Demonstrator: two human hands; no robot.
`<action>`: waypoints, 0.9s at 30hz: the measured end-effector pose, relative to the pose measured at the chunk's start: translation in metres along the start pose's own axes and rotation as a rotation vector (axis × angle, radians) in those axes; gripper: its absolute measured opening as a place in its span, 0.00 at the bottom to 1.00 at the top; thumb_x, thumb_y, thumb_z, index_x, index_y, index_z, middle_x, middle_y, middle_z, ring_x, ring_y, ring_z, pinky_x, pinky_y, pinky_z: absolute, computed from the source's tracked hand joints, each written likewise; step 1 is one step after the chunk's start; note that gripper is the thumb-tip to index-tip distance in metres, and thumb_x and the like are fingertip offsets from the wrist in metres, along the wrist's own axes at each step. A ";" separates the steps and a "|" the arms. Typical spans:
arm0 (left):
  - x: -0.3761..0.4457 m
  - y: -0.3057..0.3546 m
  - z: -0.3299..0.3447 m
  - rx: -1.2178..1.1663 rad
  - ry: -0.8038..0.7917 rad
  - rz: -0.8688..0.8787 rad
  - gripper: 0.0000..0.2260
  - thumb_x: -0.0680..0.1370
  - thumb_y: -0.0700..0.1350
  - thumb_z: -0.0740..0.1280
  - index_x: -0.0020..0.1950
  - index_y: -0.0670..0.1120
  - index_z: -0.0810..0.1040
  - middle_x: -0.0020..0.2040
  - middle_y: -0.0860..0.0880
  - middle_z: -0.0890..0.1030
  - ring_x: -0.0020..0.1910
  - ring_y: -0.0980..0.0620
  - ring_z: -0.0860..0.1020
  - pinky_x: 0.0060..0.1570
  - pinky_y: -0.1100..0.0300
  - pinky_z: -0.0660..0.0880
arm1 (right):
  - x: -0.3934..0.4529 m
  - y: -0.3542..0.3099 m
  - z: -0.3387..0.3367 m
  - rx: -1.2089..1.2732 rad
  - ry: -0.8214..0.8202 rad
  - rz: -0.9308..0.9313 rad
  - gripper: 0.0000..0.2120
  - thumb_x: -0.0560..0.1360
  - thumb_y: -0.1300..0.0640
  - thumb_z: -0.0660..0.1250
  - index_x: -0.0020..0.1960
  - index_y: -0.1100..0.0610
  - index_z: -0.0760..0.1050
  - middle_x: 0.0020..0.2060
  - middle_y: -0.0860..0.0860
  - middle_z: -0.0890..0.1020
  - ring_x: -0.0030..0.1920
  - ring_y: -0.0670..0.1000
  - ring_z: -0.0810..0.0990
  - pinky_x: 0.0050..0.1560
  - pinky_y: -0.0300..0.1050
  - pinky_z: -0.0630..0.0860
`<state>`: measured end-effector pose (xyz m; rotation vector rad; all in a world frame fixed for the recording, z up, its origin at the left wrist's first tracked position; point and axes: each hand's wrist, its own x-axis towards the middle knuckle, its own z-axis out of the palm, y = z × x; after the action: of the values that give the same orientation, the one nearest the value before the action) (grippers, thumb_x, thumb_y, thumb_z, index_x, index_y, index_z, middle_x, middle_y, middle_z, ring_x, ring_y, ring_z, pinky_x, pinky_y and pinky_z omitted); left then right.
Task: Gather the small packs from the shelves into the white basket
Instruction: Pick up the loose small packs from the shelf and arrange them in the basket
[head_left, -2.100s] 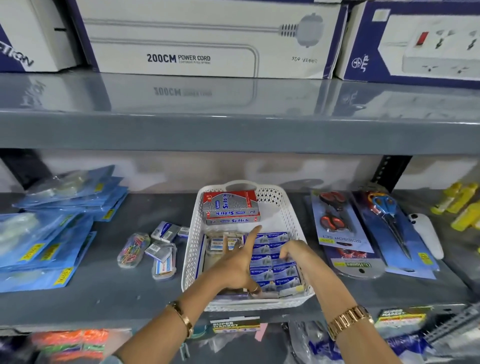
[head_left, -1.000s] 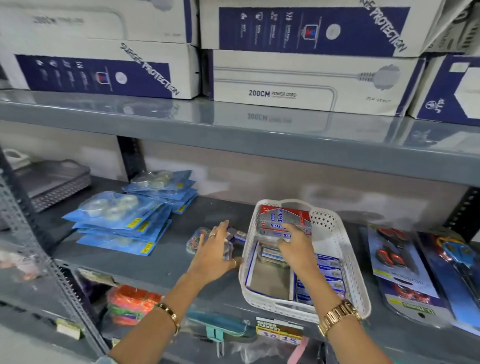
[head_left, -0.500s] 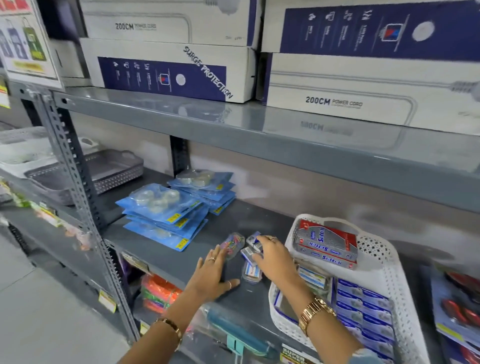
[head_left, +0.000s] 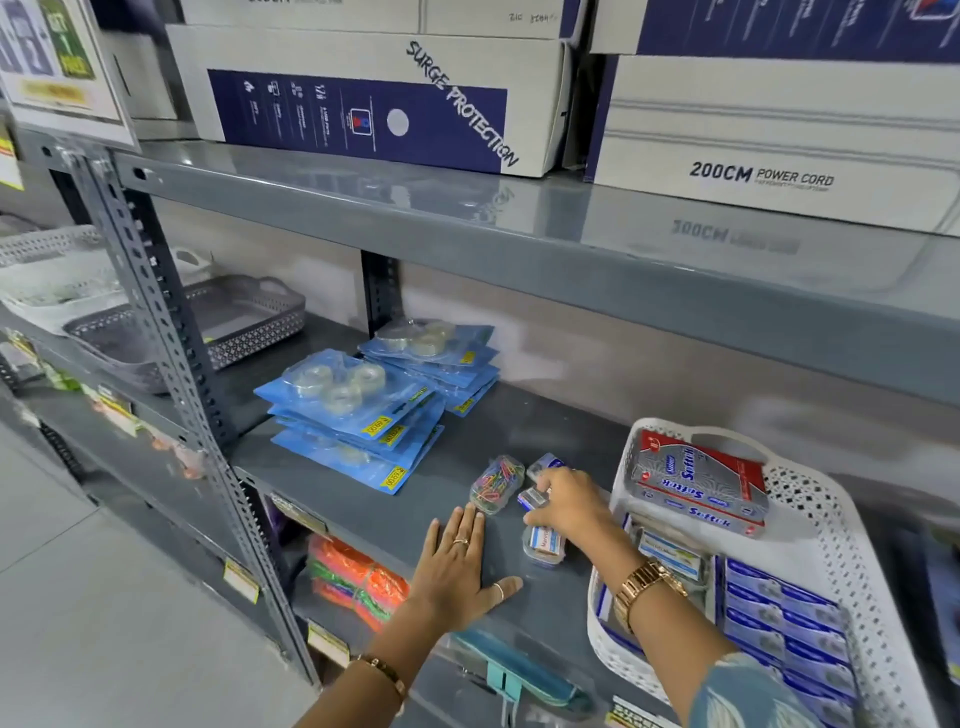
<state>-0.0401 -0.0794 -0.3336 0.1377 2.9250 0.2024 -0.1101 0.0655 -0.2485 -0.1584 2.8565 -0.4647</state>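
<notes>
Your left hand (head_left: 457, 566) lies flat on the grey shelf (head_left: 415, 499), fingers straight and slightly spread. Your right hand (head_left: 569, 501) curls its fingers on a small pack (head_left: 532, 500). Three small packs show there, plus one paper-clip case (head_left: 496, 483), all left of the white basket (head_left: 810, 499). The nearest pack (head_left: 543, 543) runs near to far.

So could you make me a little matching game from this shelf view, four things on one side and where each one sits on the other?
Things:
1. left hand
2. red and silver box
3. paper clip pack
4. grey tray

Places:
A. in the white basket, at its far end
B. neighbouring shelf bay, far left
C. flat on the shelf
D. just beyond the left hand's fingertips

Pairs: 1-C, 2-A, 3-D, 4-B
</notes>
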 end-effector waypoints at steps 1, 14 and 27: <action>0.000 0.000 0.000 0.002 0.003 0.003 0.51 0.63 0.76 0.34 0.76 0.42 0.37 0.78 0.45 0.39 0.77 0.48 0.37 0.73 0.50 0.34 | 0.000 0.000 -0.002 0.028 -0.002 0.014 0.20 0.70 0.53 0.72 0.60 0.58 0.76 0.60 0.57 0.80 0.60 0.56 0.78 0.57 0.45 0.75; -0.012 0.022 0.012 0.021 0.151 0.135 0.42 0.75 0.66 0.32 0.71 0.38 0.63 0.70 0.42 0.72 0.70 0.46 0.69 0.67 0.46 0.64 | -0.022 0.038 -0.047 0.674 0.043 0.158 0.09 0.78 0.68 0.60 0.48 0.70 0.77 0.36 0.56 0.72 0.35 0.50 0.74 0.33 0.40 0.81; -0.009 0.066 0.019 -0.014 0.311 0.270 0.39 0.70 0.61 0.56 0.73 0.37 0.57 0.68 0.40 0.74 0.69 0.42 0.67 0.56 0.40 0.73 | -0.119 0.134 -0.055 1.188 0.129 0.532 0.18 0.78 0.72 0.51 0.62 0.59 0.71 0.54 0.59 0.76 0.56 0.59 0.76 0.56 0.57 0.75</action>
<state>-0.0223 -0.0134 -0.3404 0.5467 3.2027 0.3111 -0.0182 0.2259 -0.2148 0.8109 2.0880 -1.8850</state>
